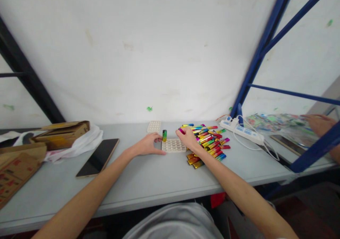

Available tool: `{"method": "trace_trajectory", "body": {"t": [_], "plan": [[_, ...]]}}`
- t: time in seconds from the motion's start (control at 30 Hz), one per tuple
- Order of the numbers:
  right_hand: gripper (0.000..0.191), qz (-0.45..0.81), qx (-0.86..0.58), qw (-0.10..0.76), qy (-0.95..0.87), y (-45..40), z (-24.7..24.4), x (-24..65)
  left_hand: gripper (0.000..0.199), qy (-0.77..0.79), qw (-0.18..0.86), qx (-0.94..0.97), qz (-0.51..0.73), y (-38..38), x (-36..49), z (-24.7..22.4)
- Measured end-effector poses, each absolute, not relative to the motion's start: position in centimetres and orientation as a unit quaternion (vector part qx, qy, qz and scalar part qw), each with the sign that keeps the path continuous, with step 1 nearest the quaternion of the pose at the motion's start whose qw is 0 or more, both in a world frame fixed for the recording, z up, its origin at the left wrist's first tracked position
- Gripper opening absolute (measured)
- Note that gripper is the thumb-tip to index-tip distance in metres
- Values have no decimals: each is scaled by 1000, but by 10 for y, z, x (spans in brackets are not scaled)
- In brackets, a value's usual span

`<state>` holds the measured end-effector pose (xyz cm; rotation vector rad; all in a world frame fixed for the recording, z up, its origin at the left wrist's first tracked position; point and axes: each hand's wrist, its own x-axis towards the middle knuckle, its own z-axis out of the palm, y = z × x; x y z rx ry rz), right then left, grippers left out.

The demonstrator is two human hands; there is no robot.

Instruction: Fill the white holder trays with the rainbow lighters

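Tray (174, 146) and tubes (212, 145) share the middle of the surface (148, 185), the tray lying flat between the two hands, where both reach it easily. The left hand (147, 144) is spread open, thumb by the near left corner and fingers by the far one, apparently to steady that end; whether it presses on the tray is hard to tell. One green and yellow tube (164, 136) stands upright at the far left corner, beside those fingers, seemingly held up by a hollow in the tray. The right hand (189, 139) grips a magenta tube (181, 131) near the tray's far right corner, leaving one end poking out. The others lie in a loose pile just right of the tray, probably to suit that hand. A second tray (154, 126) rests behind, close to the wall (170, 61), clear of both hands.
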<state>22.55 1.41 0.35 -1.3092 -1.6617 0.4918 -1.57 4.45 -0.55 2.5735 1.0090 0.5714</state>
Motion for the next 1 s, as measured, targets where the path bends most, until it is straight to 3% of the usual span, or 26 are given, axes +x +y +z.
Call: {"method": "trace_trajectory", "body": {"t": [0.17, 0.37, 0.83, 1.0], "plan": [[32, 187, -519, 475, -686, 11, 6, 223, 72, 352, 156, 900, 204, 45, -16, -6], [43, 170, -512, 484, -688, 13, 4, 223, 73, 353, 157, 900, 201, 45, -16, -6], [25, 70, -476, 410, -775, 16, -1, 228, 73, 358, 154, 899, 198, 45, -17, -7], [32, 45, -412, 390, -822, 15, 3, 228, 74, 362, 155, 899, 193, 45, -17, -6]]}}
